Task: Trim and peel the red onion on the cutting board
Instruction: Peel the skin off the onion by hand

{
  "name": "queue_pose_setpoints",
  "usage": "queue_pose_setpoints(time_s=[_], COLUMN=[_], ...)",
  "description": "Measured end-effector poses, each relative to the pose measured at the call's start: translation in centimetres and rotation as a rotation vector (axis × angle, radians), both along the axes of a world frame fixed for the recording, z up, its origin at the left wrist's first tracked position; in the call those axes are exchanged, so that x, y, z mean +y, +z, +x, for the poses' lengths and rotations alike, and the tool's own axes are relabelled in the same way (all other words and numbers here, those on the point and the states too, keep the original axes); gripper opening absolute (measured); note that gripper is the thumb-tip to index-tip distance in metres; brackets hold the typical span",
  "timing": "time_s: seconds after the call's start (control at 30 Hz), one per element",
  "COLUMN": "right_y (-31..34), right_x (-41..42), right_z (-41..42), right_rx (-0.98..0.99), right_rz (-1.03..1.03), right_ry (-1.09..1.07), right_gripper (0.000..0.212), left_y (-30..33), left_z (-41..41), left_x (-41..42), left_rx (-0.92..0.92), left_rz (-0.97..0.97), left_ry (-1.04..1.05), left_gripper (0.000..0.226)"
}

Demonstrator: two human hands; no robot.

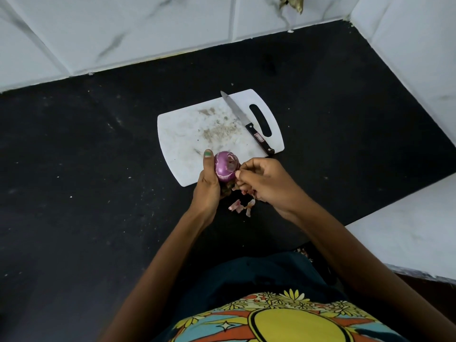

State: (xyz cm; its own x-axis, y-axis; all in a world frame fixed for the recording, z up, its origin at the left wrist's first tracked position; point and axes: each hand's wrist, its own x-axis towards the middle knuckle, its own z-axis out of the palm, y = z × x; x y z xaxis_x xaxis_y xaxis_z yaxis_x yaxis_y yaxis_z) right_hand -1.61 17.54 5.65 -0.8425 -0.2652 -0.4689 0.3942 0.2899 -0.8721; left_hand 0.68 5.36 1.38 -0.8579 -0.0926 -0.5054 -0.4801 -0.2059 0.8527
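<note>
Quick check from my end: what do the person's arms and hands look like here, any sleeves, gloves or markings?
Both forearms are bare, with no sleeves in view, and no gloves, rings, watch or bracelets show. The left hand has green polish on its thumbnail. The right hand shows no visible markings; its nails are not clear enough to judge.

A single head-worn, wide-angle camera looks forward and steeply down over the person's chest and both forearms onto a black surface (74, 149). The white cutting board (187, 134) sits near the centre of the frame, with the left hand (207, 186) and right hand (266, 181) meeting just below it at arm's reach. White tiled walls (148, 28) curve across the top and right edges, bowed by the lens. A dim object at the upper edge, perhaps dried leaves, is cut off by the frame. No second view is given.
</note>
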Motion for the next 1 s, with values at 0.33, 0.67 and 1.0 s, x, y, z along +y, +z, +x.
queue_pose_setpoints(time_s=[0.33,0.67,1.0], right_y=[2.7,-0.2,-0.3], right_x=[1.0,2.6,2.5], right_z=[-1.0,-1.0,-0.9], right_rx=[0.017,0.393,0.321], right_rz=[-0.181,0.464,0.354], right_ry=[-0.049,0.180,0.215], right_gripper=[0.010,0.003,0.018], left_y=[-1.6,-1.1,-1.3], left_z=[0.3,0.6,0.7], left_x=[-1.6,-1.8,-1.7], left_rx=[-0.039,-0.074,-0.058], left_rz=[0.123,0.438,0.340], left_ry=[0.069,0.004,-0.045], left_gripper=[0.070,0.077,0.068])
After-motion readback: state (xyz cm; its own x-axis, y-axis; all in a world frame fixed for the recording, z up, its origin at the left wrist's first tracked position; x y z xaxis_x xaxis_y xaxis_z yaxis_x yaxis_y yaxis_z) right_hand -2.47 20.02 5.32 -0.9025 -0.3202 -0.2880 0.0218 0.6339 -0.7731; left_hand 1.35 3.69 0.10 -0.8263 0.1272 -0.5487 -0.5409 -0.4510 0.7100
